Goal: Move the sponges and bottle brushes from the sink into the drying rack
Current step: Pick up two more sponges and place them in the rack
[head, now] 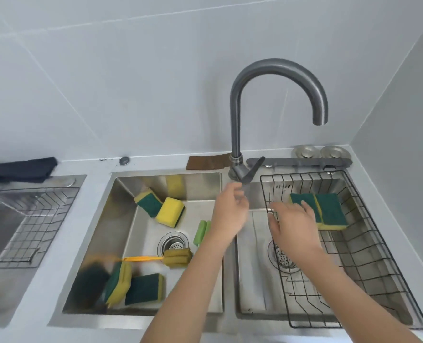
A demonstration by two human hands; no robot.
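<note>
Sponges of yellow foam with dark green scouring pads (pixel 170 212) lie scattered in the left steel sink basin (pixel 121 233), left of centre in the frame, beside a yellow-handled bottle brush (pixel 178 257) near the drain and a light green sponge (pixel 201 231). Two more green-and-yellow sponges (pixel 324 211) sit in the black wire drying rack (pixel 369 253) at right. The left hand (pixel 229 214) hovers by the grey faucet lever (pixel 251 170), fingers loosely curled, holding nothing. The right hand (pixel 292 225) is spread flat, fingers released, just beside the racked sponges.
</note>
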